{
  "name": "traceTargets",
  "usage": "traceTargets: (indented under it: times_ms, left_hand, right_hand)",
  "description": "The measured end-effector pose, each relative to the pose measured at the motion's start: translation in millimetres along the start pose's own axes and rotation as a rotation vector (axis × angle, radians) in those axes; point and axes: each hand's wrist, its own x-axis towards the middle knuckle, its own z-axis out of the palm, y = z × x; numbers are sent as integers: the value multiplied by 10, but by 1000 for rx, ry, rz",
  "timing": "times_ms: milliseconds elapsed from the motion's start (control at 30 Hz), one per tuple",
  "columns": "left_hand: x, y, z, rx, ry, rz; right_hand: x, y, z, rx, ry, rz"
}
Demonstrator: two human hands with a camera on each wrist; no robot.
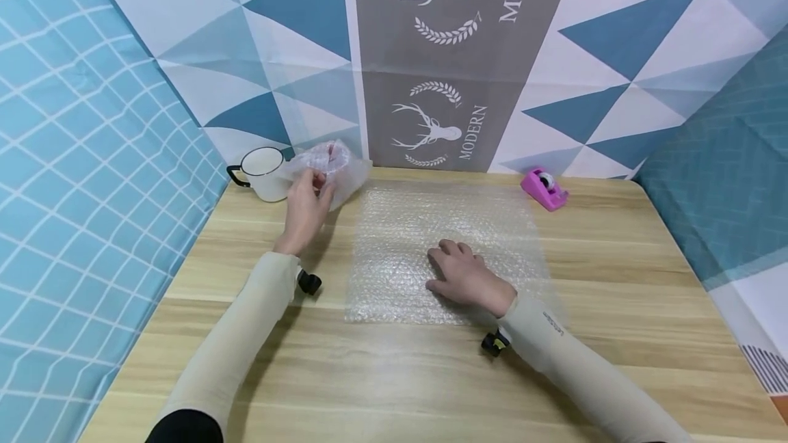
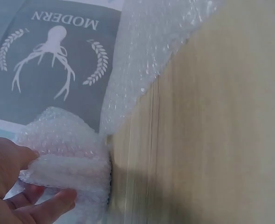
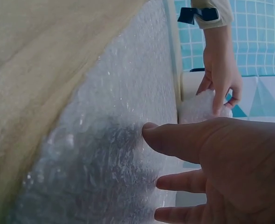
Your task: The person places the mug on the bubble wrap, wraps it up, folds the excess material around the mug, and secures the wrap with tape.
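At the back left of the table, my left hand [image 1: 304, 209] pinches a fold of a bubble-wrapped bundle [image 1: 345, 173]. Something pinkish shows faintly through the wrap, its shape hidden. The left wrist view has the thumb on one side of the fold [image 2: 65, 170] and fingers on the other. A flat sheet of clear bubble wrap [image 1: 394, 245] lies on the wood in the middle. Over its right half is my right hand [image 1: 464, 275], fingers spread and loosely bent, gripping nothing. In the right wrist view its fingertips are close over the sheet [image 3: 133, 88].
A white enamel mug [image 1: 265, 180] with a black rim and handle stands just left of the bundle. Near the back right edge sits a pink tape dispenser [image 1: 544, 189]. Patterned cloth [image 1: 425, 67] hangs behind the wooden table [image 1: 382, 381], with more cloth at both sides.
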Motion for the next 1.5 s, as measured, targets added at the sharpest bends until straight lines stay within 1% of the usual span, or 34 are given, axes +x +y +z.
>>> traceTargets:
  times_ms: [200,267,333,433,500,533,600,667,733,833,933,967,1000,1067,1133,1167,1233,1300,1367,1500]
  left_hand:
    - [109,-82,11,-8,-16,9]
    - [118,-96,-12,-9,-29,10]
    - [103,-81,-41,-3,-56,4]
    - [15,12,-88,44,-100,-24]
    - [-70,107,-104,90,-106,-32]
    - [-116,163,-105,112,-102,-26]
    - [-202,281,-94,138,-100,12]
    - [-268,397,-55,145,-123,78]
    - [-319,500,9,144,-182,139]
    - [-359,608,157,154,-296,198]
    - [-348,657,359,155,-427,209]
    - [-341,660,427,170,-472,209]
    - [-332,659,495,179,-515,209]
    - [-319,650,608,209,-597,178]
    - [-316,641,682,252,-650,136]
    - [-314,635,707,280,-666,113]
    - [-308,629,737,327,-686,60]
    - [-299,638,743,369,-694,26]
    - [-290,651,737,406,-705,12]
    - [-301,687,693,432,-726,10]
  right_hand:
    - [38,-13,20,-2,13,-4]
    - [51,-13,25,-3,16,-17]
    - [53,-4,18,6,20,-30]
    - [44,41,-22,50,27,-56]
    - [38,104,-68,93,44,-74]
    - [37,146,-96,112,58,-84]
    - [48,253,-157,146,92,-88]
    - [73,388,-219,155,126,-68]
    - [107,540,-277,161,148,-32]
    - [180,792,-347,159,170,31]
    - [258,1034,-401,182,188,74]
    - [287,1106,-410,189,190,86]
    - [317,1172,-412,197,186,97]
    - [363,1270,-409,212,181,109]
    - [402,1337,-390,208,166,118]
    - [420,1356,-379,199,159,117]
    - [440,1379,-367,172,150,110]
    - [447,1387,-361,145,138,111]
    - [436,1383,-364,125,128,112]
    - [369,1354,-361,115,117,122]
